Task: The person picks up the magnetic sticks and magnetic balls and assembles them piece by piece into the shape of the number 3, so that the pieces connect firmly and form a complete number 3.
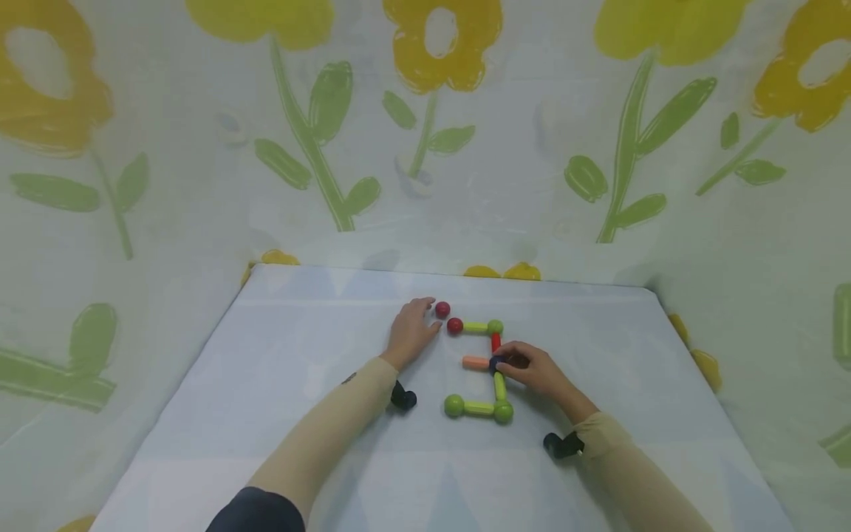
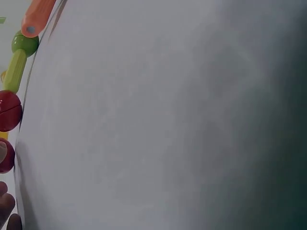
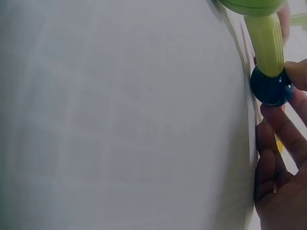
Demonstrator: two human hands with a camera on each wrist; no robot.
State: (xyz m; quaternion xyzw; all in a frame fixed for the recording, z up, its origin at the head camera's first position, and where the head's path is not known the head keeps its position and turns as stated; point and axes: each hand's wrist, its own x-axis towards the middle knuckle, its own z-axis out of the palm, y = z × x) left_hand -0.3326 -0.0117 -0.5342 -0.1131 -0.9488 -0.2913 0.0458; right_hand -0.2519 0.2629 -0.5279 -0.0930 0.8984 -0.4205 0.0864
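Note:
My right hand pinches a dark blue ball between thumb and fingers. The ball joins a red stick, an orange stick pointing left, and a yellow-green stick. Around a loose red ball, the thumb and fingers of my left hand are spread; a fingertip overlaps that ball in the left wrist view, and contact is unclear. Just nearer lies another red ball, on the end of a yellow-green stick that runs to a green ball.
At the near end of the figure, a green ball, a yellow-green stick and a second green ball form a row. All lie on a white table. A flower-printed curtain hangs behind and at both sides.

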